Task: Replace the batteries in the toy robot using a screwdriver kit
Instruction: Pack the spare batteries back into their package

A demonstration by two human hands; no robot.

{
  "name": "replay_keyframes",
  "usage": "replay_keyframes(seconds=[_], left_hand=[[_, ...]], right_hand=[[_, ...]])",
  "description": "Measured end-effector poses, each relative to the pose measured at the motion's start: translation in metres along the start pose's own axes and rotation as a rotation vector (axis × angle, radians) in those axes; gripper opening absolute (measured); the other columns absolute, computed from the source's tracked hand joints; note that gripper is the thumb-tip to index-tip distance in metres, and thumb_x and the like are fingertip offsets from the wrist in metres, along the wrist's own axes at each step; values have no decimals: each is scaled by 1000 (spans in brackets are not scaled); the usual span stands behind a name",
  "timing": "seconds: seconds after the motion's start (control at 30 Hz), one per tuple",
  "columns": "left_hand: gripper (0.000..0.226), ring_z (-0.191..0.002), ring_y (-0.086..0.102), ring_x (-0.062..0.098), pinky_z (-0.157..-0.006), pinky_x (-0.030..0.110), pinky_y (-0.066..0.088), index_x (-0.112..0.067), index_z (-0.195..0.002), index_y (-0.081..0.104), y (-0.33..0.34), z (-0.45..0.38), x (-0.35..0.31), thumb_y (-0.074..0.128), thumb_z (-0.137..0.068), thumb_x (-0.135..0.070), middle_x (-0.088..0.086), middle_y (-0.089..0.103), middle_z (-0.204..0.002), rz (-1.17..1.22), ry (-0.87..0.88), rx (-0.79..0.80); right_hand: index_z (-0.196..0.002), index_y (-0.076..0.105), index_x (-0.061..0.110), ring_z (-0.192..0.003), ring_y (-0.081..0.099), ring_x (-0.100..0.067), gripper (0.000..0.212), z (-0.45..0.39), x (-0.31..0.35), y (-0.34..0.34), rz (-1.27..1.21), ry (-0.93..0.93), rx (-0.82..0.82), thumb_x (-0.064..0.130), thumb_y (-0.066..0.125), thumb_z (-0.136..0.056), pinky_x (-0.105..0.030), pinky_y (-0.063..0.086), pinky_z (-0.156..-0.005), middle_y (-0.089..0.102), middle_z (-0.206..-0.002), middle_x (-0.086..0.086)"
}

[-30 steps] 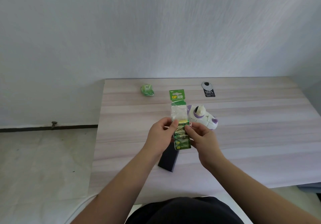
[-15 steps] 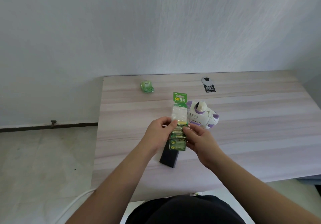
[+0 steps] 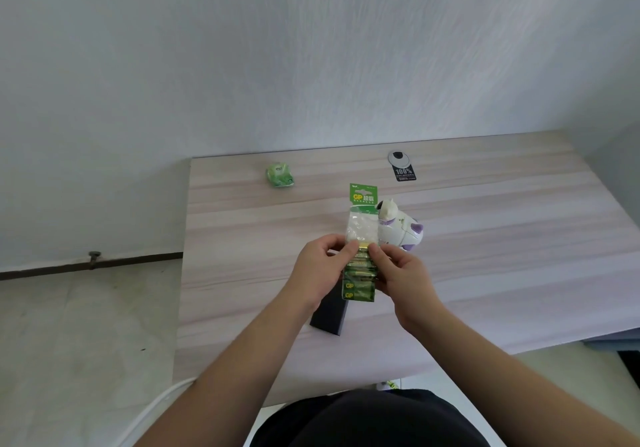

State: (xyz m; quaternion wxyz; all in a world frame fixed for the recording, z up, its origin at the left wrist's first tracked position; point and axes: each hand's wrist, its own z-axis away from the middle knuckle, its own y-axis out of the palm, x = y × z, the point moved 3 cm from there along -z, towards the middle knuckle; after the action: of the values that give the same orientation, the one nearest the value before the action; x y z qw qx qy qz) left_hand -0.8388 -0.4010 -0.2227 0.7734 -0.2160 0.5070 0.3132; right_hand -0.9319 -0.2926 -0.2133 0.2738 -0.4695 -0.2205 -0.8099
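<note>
Toy robot (image 3: pixel 400 230) sits half hidden behind the battery pack (image 3: pixel 360 249) my left hand (image 3: pixel 320 266) and right hand (image 3: pixel 401 270) pinch.

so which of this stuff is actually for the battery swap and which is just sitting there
For the job:
- battery pack, pinched by left hand and right hand
- toy robot
- black case, likely the screwdriver kit

Lying about:
- green wrapper
- black tag
</note>
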Motion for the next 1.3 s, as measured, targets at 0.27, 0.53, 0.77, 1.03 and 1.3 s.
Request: replay_keyframes(seconds=[0.27, 0.53, 0.77, 1.03, 1.3], left_hand=[[37, -87, 62, 15, -78, 31, 51, -23, -108, 61, 5, -6, 22, 34, -101, -47, 3, 65, -95, 3, -90, -98], [39, -102, 58, 19, -87, 36, 50, -18, -122, 54, 3, -29, 119, 57, -92, -43, 1, 59, -115, -596, -175, -192], [79, -120, 47, 28, -90, 42, 49, -14, -134, 39, 26, -25, 151, 70, -76, -59, 7, 47, -129, -992, -333, -180], [74, -102, 59, 30, -84, 44, 54, -8, -118, 46, 38, -24, 167, 79, -59, -38, 12, 57, -115, -681, -443, -306], [54, -98, 60, 25, -79, 37, 54, -7, -120, 47, 57, 18, 151, 76, -80, -28, 9, 60, -113, -252, -361, -397]], right_hand=[[-101, 69, 11, -86, 72, -21, 17, 2, 1, -22, 38, -4, -60, 22, 59, -94, -33, 58, -72, 75, -89, -6], [-100, 70, 9, -84, 72, -24, 18, 9, -13, -44, 24, 61, -93, 23, 59, -94, -35, 59, -69, 74, -90, -10], [-97, 70, 11, -81, 73, -22, 17, 13, -18, -67, 31, 82, -56, 24, 59, -94, -31, 58, -65, 74, -86, -8], [-98, 70, 11, -84, 73, -24, 16, 10, -15, -101, 68, 100, 32, 23, 61, -93, -40, 59, -75, 75, -89, -8], [-95, 71, 12, -86, 72, -27, 18, 7, -3, -120, 186, 44, 160, 26, 60, -94, -43, 59, -78, 74, -87, -7]])
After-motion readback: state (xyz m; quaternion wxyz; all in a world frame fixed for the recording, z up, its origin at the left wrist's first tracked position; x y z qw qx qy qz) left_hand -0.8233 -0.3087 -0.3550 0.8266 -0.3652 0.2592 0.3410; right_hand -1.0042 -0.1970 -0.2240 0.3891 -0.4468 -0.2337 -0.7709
